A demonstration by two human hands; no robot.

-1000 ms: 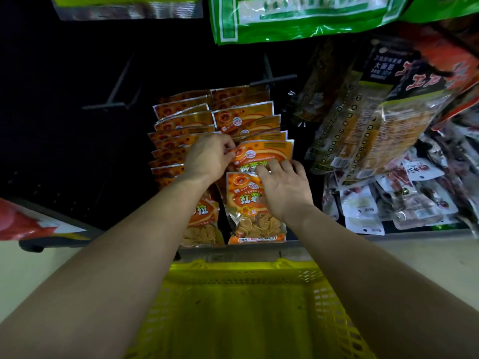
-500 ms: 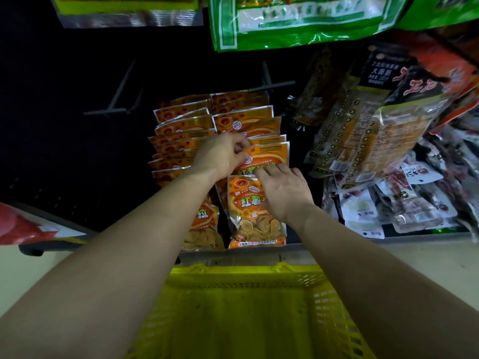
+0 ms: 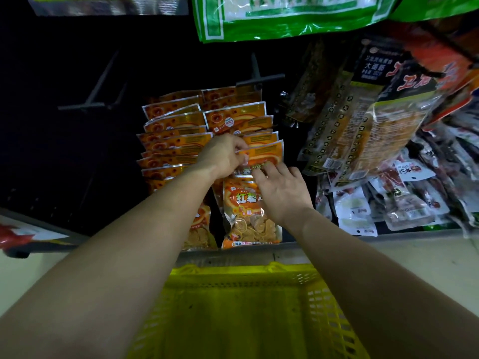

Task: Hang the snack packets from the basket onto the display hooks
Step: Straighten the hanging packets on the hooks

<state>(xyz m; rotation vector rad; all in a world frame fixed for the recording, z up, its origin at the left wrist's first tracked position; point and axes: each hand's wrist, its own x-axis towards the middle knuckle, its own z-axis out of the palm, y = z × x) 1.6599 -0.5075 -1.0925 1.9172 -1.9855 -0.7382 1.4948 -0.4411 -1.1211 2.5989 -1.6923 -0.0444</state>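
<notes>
Two columns of orange snack packets hang on display hooks against a dark back panel. My left hand pinches the top edge of one orange packet in the right column. My right hand presses its fingers on the same packet's lower part, over the front packet that hangs lowest. The yellow basket sits below my arms, and no packets show inside it.
Two bare hooks stick out above the orange packets. Green bags hang overhead. Brown and black packets and white packets crowd the right side. A grey shelf ledge runs just behind the basket.
Both hands have stayed on the packet in the right column, with the right hand's fingers sliding slightly up over it. The view has drifted a little.
</notes>
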